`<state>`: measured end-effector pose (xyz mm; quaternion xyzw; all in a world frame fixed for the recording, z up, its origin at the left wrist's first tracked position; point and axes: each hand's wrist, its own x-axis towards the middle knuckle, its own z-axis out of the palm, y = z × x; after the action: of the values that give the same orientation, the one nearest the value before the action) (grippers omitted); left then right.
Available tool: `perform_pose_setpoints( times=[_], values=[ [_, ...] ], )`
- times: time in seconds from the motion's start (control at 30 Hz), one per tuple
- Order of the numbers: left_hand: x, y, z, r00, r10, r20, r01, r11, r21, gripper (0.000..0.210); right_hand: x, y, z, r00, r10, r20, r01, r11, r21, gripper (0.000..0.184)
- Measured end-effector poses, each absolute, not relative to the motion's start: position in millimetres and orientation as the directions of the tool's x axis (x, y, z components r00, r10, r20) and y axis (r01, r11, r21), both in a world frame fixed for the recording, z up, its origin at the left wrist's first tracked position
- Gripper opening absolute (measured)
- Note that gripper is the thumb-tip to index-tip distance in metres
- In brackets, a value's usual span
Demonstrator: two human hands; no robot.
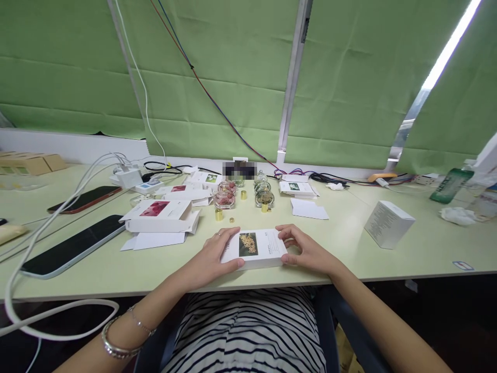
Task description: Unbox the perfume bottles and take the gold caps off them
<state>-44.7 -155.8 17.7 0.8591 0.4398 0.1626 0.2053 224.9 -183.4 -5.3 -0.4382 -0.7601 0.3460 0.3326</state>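
Note:
A white box (267, 248) with a yellow-flower picture lies flat near the table's front edge. My left hand (212, 261) grips its left end, the thumb along the front side. At the right end, my right hand (306, 251) holds it between thumb and curled fingers. Behind the box stand two rows of small glass bottles, among them a bottle with reddish contents (224, 199) and one with darker contents (264, 198). Loose gold caps lie by them, such as a gold cap (219, 215) and a tiny gold ring (232, 220).
Flattened white boxes (159, 217) with pink pictures are piled on the left, beside two phones (77, 246). Another flower box (297, 187) and a folded white card (308, 209) lie right of the bottles. Farther right are a white carton (389, 224) and a green bottle (451, 185). Cables (46, 233) cross the left side.

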Motion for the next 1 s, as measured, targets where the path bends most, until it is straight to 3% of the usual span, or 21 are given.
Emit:
perform_pose_setpoints(
  times=[0.5,1.0],
  values=[
    [-45.3,-155.3,16.7,0.558,0.822,0.11,0.688,-0.533,0.493,0.066,223.7,-183.0,-6.7,-0.364,0.924,0.113,0.332,0.243,-0.912,0.069],
    [-46.7,-152.7,12.6,0.562,0.82,0.107,0.682,-0.533,0.5,0.066,223.7,-181.9,-8.4,-0.396,0.902,0.171,0.317,0.309,-0.897,0.058]
  ],
)
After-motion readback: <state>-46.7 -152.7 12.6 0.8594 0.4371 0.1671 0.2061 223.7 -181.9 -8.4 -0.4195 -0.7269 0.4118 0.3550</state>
